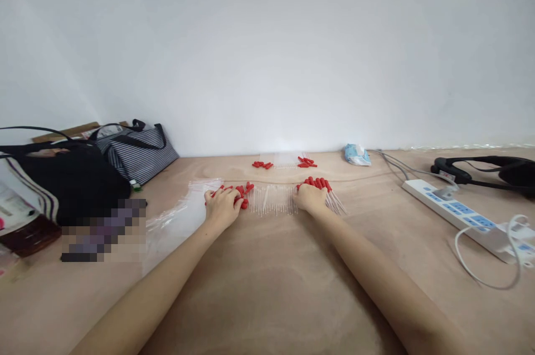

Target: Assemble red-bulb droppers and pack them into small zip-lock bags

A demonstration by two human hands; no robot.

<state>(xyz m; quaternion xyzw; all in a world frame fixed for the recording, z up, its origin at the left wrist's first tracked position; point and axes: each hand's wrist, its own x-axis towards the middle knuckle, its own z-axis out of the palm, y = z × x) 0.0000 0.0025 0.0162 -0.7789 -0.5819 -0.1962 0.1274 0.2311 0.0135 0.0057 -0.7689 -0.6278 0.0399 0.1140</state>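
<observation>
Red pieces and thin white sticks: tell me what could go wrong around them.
The loose red pieces under and beside the left hand might scatter if nudged. The right hand, close to the row of thin white sticks, could knock it out of line. The red-topped sticks fanned beside that hand could slide apart.

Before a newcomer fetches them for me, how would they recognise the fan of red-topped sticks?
On the brown table, find the white power strip at the right, then look left to the right hand. The red-topped sticks fan out beside that hand. Unlike the jumbled red pieces by the left hand, their red tops form a row with pale stems spreading from them.
</observation>
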